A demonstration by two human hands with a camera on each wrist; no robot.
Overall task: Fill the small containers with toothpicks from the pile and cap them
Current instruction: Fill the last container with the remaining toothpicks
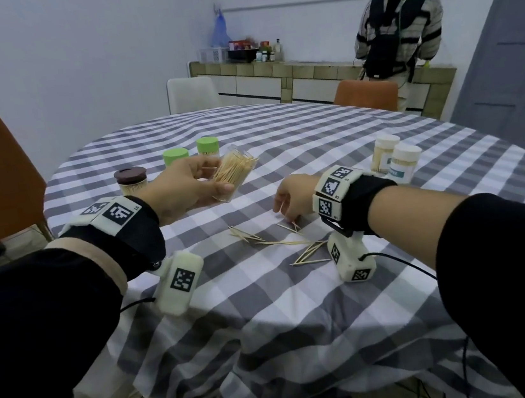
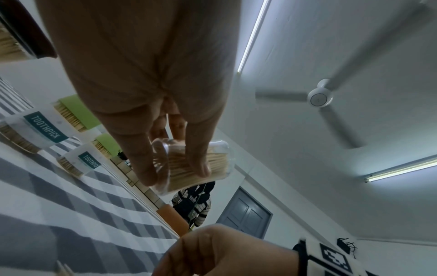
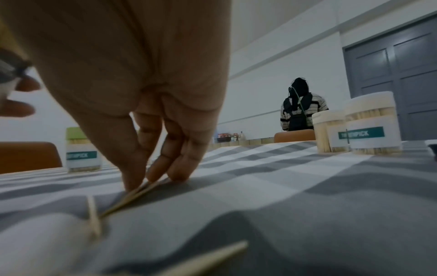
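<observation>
My left hand (image 1: 215, 178) is raised above the table and grips a clear open container (image 1: 237, 172) packed with toothpicks, tilted with its mouth up and to the right. In the left wrist view my thumb and fingers wrap round the container (image 2: 212, 168). My right hand (image 1: 284, 211) is down on the cloth, its fingertips (image 3: 132, 179) pinching a few toothpicks (image 3: 132, 198) at the far edge of the loose pile (image 1: 277, 242). No loose cap is in view.
Two green-capped containers (image 1: 175, 156) (image 1: 208, 145) and a brown-lidded one (image 1: 131, 181) stand behind my left hand. Two white-capped containers (image 1: 396, 158) stand at the right. A checked cloth (image 1: 312, 132) covers the table. A person (image 1: 399, 30) stands at the far counter.
</observation>
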